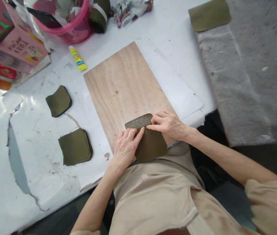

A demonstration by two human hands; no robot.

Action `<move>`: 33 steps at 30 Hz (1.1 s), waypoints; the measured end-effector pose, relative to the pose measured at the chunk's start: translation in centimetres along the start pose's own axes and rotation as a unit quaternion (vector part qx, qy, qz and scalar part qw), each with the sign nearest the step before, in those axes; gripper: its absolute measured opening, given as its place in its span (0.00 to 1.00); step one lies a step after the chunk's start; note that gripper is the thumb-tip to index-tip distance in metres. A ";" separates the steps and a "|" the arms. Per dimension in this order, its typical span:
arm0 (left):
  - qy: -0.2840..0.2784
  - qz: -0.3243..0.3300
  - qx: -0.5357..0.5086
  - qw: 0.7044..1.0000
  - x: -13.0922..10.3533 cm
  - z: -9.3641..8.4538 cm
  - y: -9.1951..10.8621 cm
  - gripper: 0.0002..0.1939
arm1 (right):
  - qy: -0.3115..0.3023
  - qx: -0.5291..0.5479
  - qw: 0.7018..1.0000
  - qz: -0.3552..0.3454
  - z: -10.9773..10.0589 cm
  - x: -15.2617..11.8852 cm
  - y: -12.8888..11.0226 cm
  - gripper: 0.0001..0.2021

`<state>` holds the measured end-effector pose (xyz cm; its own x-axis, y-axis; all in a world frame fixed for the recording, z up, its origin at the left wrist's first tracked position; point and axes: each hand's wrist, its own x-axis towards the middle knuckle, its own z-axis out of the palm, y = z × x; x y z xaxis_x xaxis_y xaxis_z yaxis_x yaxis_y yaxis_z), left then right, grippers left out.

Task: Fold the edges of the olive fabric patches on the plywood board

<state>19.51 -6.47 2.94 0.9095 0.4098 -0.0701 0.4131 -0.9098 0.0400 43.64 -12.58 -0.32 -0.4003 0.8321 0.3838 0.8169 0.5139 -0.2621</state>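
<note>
On a wooden board (126, 85) lies an olive-green fabric piece (152, 147) with rounded lower corners that overhang the board's near edge. A speckled grey-brown strip (139, 122) runs along its upper edge; I cannot tell whether it is a folded-over part or a separate layer. My left hand (126, 143) presses on the left side, thumb and fingertips along the lower border of the strip. At the strip's right end, my right hand (169, 125) pinches the piece, its thumb close to the left thumb.
Two stacks of olive pieces, a smaller stack (59, 101) and a larger stack (76, 147), sit left of the board. Beyond are a yellow tube (78, 58), a pink basket (73, 34) and an olive roll (99, 16). A grey-covered surface (248, 71) stands at right, bearing an olive sheet (210, 15).
</note>
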 end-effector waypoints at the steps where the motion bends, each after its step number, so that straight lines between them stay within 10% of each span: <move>1: 0.000 0.000 0.000 1.000 0.1 -0.1 0.1 0.27 | 0.000 -0.003 1.000 -0.002 -0.1 0.0 0.0 0.11; 33: -0.033 0.019 0.006 0.999 1.9 -0.6 1.0 0.28 | -0.007 -0.014 0.999 0.033 -0.9 -1.3 0.3 0.11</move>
<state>21.64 -6.57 3.40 0.9192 0.3704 -0.1337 0.3776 -0.9254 0.0318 44.75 -13.68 -0.05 -0.3510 0.8666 0.3546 0.8530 0.4521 -0.2606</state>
